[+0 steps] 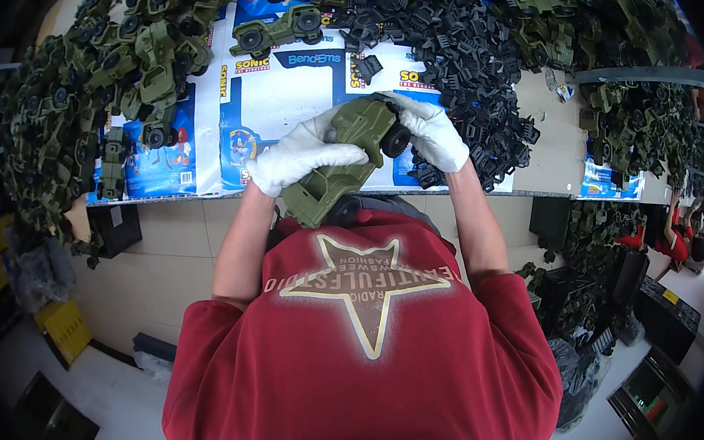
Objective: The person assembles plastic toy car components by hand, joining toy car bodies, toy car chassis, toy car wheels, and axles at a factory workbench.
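Note:
An olive-green toy jeep [321, 191] with black wheels is held tilted over the table's near edge. My left hand [298, 154], in a white glove, is closed round its middle, with the thumb lying across the body. At the jeep's far end, my white-gloved right hand [435, 135] grips beside a black wheel [395, 140]. Something dark shows by the right fingertips; whether it is a separate part cannot be made out. Beyond the hands, a small black plastic part [366, 68] lies alone on the printed sheets [284, 90].
Many green toy jeeps [153, 64] are heaped along the left. A pile of black plastic parts [479, 73] spreads behind and right of my hands. More jeeps [636, 131] lie beyond a grey bar [648, 76] at right. A yellow crate [63, 330] stands on the floor.

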Action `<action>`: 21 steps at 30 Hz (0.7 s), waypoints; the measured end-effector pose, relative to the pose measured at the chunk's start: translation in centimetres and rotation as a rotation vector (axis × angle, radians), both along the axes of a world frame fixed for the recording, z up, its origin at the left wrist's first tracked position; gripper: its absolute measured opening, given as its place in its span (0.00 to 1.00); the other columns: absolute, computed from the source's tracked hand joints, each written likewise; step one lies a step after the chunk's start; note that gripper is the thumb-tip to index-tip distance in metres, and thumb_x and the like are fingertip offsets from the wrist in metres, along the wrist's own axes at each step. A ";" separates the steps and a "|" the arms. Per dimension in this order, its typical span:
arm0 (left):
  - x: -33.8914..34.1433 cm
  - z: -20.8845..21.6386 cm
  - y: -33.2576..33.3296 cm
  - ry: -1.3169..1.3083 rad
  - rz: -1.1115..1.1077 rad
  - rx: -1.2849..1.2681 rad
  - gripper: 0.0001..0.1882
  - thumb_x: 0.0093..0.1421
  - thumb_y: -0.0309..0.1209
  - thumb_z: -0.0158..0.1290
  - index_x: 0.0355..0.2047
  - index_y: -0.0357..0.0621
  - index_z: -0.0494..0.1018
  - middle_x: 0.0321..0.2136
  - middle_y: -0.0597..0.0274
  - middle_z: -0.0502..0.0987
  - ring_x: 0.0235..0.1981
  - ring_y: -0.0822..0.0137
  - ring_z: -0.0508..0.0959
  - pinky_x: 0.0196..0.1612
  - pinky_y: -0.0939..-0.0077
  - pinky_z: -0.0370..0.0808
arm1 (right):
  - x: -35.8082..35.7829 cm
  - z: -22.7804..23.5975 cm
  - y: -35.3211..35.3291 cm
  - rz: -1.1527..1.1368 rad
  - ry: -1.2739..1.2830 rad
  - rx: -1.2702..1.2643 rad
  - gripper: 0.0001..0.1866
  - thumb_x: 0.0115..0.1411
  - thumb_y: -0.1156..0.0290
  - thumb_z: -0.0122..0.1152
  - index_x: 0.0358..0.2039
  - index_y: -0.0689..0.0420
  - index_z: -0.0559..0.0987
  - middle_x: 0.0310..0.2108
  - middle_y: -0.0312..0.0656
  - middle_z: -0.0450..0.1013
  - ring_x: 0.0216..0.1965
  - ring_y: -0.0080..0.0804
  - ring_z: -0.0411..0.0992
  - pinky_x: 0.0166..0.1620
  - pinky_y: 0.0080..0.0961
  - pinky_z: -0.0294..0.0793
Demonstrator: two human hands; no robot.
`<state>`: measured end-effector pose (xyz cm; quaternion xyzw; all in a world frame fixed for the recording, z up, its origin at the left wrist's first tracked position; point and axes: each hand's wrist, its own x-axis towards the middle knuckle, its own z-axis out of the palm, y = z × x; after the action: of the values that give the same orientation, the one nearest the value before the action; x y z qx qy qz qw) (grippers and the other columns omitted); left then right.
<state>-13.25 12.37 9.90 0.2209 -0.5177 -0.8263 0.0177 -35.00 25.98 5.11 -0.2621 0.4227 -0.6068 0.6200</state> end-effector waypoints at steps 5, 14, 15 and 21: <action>-0.9 -0.5 1.3 0.039 0.096 -0.263 0.43 0.50 0.36 0.69 0.64 0.40 0.61 0.50 0.60 0.76 0.50 0.69 0.75 0.55 0.74 0.70 | -0.6 1.7 -0.3 -0.007 0.243 -0.015 0.25 0.68 0.56 0.52 0.57 0.61 0.73 0.54 0.41 0.73 0.56 0.24 0.68 0.60 0.26 0.65; -3.0 -3.8 3.0 0.303 0.358 -0.089 0.53 0.44 0.37 0.73 0.67 0.43 0.55 0.52 0.61 0.72 0.53 0.68 0.72 0.58 0.70 0.70 | 2.4 1.8 -1.2 -0.187 0.206 0.089 0.19 0.69 0.62 0.48 0.51 0.60 0.77 0.45 0.39 0.75 0.49 0.25 0.69 0.55 0.24 0.66; -3.1 -4.1 2.7 0.310 0.323 -0.076 0.53 0.43 0.37 0.74 0.66 0.43 0.57 0.52 0.61 0.71 0.54 0.69 0.71 0.57 0.71 0.70 | 2.3 1.8 -1.3 -0.205 0.490 -0.005 0.18 0.69 0.62 0.48 0.51 0.61 0.77 0.46 0.41 0.74 0.51 0.28 0.69 0.56 0.25 0.65; -3.5 -5.8 2.1 0.445 0.331 -0.018 0.51 0.40 0.35 0.75 0.62 0.40 0.60 0.52 0.59 0.72 0.53 0.68 0.73 0.56 0.70 0.72 | 4.9 2.4 -0.8 -0.304 0.953 -0.222 0.35 0.45 0.66 0.68 0.55 0.60 0.71 0.49 0.50 0.72 0.55 0.41 0.68 0.56 0.36 0.68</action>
<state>-16.73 14.47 4.07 0.1153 -0.4651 -0.8359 0.2676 -30.13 25.22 7.55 -0.5096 0.6245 -0.5446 0.2317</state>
